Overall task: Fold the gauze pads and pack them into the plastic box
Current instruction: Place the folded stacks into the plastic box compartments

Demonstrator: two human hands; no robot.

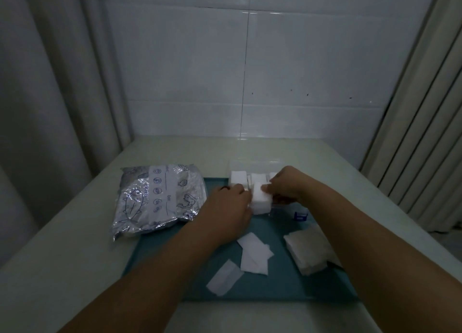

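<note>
Both the left hand (pixel 231 202) and right hand (pixel 283 186) pinch a folded gauze stack (pixel 262 199) into the part-filled plastic box (pixel 287 209); loose pads (pixel 253 254) and an unfolded pile (pixel 308 250) near right remain

It looked like a dim clinic or treatment-room corner: a glossy white tiled wall (pixel 300 70) stood behind a pale worktop (pixel 75 245), pale curtains (pixel 50 82) hung at both sides, and a teal mat (pixel 275 287) carried white gauze pads (pixel 255 255).
</note>
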